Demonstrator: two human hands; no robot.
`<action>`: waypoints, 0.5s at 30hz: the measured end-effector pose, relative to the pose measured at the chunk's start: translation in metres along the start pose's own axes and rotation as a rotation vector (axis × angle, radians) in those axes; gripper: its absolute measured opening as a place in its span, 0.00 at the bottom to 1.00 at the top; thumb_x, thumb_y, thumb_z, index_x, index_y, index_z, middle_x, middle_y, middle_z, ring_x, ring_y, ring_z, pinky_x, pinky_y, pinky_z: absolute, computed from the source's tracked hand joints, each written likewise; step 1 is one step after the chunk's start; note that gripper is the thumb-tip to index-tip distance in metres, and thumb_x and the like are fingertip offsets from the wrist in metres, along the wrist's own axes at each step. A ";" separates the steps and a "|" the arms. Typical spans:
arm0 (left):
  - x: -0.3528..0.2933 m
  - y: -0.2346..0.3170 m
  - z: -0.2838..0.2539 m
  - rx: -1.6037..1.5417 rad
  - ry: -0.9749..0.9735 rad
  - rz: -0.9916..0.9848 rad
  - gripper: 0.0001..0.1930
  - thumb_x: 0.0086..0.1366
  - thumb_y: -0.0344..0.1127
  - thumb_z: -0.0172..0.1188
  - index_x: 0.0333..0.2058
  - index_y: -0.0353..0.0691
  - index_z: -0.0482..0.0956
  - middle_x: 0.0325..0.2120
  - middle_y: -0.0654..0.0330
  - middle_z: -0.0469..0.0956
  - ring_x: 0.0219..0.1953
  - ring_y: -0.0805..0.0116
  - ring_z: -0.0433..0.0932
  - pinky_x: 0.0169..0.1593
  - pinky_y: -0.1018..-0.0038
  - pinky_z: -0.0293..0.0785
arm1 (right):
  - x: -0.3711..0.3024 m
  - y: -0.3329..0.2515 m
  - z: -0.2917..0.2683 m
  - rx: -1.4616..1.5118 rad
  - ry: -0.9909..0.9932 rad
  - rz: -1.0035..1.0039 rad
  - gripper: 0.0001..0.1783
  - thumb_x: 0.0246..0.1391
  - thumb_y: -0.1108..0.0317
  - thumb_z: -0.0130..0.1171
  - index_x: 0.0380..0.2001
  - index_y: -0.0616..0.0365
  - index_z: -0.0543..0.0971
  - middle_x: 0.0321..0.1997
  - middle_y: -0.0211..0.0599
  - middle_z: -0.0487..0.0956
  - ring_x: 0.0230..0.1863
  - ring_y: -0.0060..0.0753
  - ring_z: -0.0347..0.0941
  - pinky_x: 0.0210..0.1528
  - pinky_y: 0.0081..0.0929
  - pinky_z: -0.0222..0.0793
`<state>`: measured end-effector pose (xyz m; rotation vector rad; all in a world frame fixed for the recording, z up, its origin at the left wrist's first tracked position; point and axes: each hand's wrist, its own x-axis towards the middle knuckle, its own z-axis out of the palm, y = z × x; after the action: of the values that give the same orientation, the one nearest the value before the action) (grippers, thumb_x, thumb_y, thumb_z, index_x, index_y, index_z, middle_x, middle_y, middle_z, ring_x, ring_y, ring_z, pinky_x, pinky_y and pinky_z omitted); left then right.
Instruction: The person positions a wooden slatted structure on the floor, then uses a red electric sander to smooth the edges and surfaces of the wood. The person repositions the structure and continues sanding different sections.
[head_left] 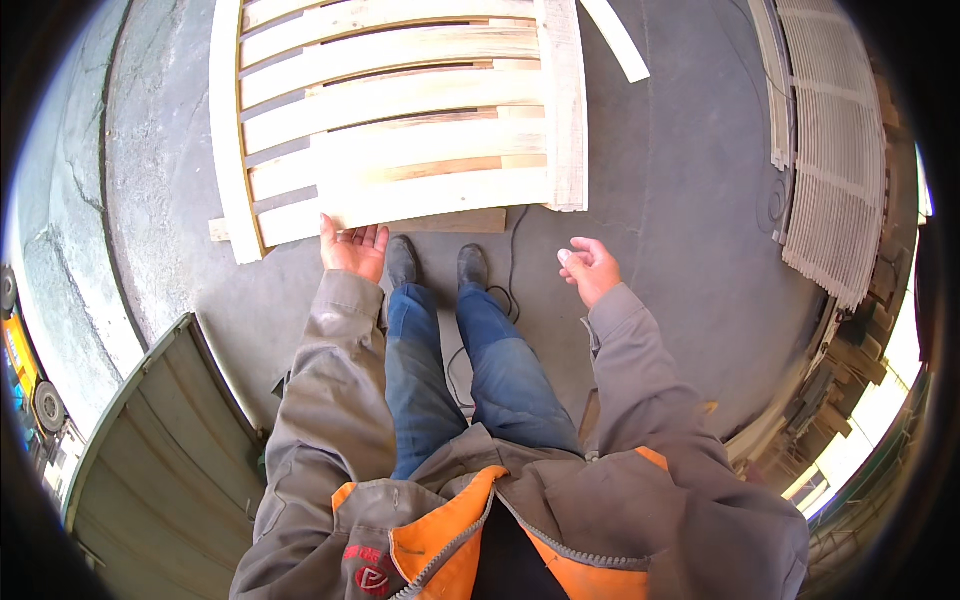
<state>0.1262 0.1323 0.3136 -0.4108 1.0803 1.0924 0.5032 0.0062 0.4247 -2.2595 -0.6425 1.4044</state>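
A pale slatted wooden panel, built like a pallet with crosswise slats between two side boards, lies in front of me. My left hand is at its near slat, left of the middle, palm up. Its fingers are apart and reach to the slat's edge, the thumb against the wood; whether it bears any weight I cannot tell. Beyond the panel's near right corner, my right hand hangs in the air with loosely bent fingers, thumb and forefinger apart and nothing visible between them. A brown board lies under the panel's near edge.
A dark cable runs over the grey floor past my boots. One loose pale plank lies beyond the panel's right side. Stacked slatted pieces stand far right, with wood offcuts nearer. At lower left is a corrugated metal sheet.
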 end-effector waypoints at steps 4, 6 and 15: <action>0.010 -0.005 0.012 0.015 0.012 0.019 0.52 0.64 0.71 0.62 0.72 0.37 0.57 0.72 0.51 0.60 0.74 0.50 0.58 0.77 0.48 0.52 | -0.017 0.001 0.001 0.100 0.054 0.081 0.33 0.64 0.58 0.67 0.64 0.67 0.70 0.49 0.45 0.83 0.43 0.29 0.81 0.45 0.29 0.78; 0.004 -0.016 0.014 -0.044 -0.030 0.034 0.50 0.63 0.70 0.64 0.71 0.40 0.59 0.71 0.52 0.63 0.73 0.49 0.59 0.76 0.47 0.55 | -0.036 0.028 0.010 0.118 0.073 0.160 0.33 0.64 0.57 0.67 0.64 0.67 0.70 0.49 0.44 0.82 0.43 0.30 0.82 0.45 0.31 0.79; 0.013 -0.013 -0.013 -0.033 -0.176 0.026 0.50 0.56 0.62 0.73 0.71 0.45 0.62 0.71 0.56 0.63 0.74 0.51 0.58 0.77 0.44 0.50 | -0.044 0.058 0.097 0.837 -0.015 0.444 0.47 0.67 0.42 0.61 0.74 0.63 0.58 0.68 0.53 0.71 0.65 0.46 0.70 0.64 0.49 0.69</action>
<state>0.1316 0.1231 0.2937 -0.3210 0.9149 1.1487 0.4083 -0.0573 0.3841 -1.7347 0.4299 1.4923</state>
